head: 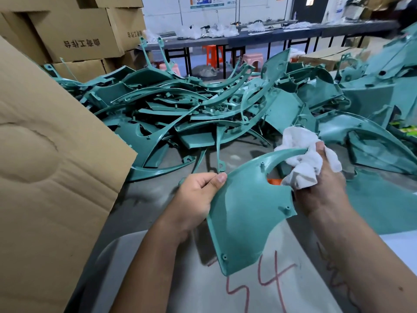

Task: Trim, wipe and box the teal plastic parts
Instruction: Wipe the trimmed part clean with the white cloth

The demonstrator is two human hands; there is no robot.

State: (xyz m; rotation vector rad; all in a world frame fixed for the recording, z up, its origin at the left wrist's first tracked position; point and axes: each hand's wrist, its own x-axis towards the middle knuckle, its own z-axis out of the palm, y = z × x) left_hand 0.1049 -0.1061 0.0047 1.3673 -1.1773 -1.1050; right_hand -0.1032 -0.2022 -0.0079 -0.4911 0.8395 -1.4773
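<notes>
The teal panel [246, 213] is pinched at nine o'clock by the left hand [196, 199]; the white rag [306, 159], bunched in the right hand [320, 188], is best drawn firmly along the arm at one o'clock.

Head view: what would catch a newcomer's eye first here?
The teal panel at centre, gripped at its left edge by the left hand while the right hand holds a bunched white cloth against its upper arm. Behind it, a tangled heap of teal parts covers the table; a large cardboard flap fills the left.
</notes>
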